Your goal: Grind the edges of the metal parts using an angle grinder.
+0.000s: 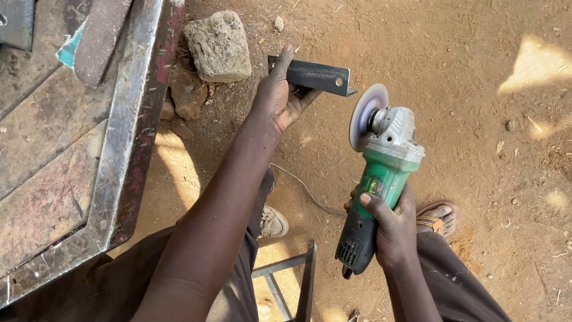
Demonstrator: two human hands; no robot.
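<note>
While the person is standing over the dusty ground, the left hand (279, 95) is holding a short dark metal bar (316, 76) up in the air, with the thumb lying along its near end and the fingers curled under it, so the bar is pinched only at that one end. Its free end, the one with a small hole, is pointing away from the grip toward the grinding disc (364, 116), and it is sitting just beside the disc's rim without touching it. The right hand (386, 223) is wrapping tightly around the green body of the angle grinder (381, 173), fingers pressed together on the housing, and the disc is standing well ahead of this grip with no guard that I can see. I am thinking the main danger is that the disc is catching the unsupported end of the bar and is kicking it out of the thumb's hold, because nothing is clamping it. The left fingers are also staying near the disc, so a slip could be bringing them into it. Below the grinder's grip, a foot in an open sandal (438, 217) is standing exposed to sparks, and the thin cable (304, 188) is lying on the ground between the feet, where it could be snagging.
</note>
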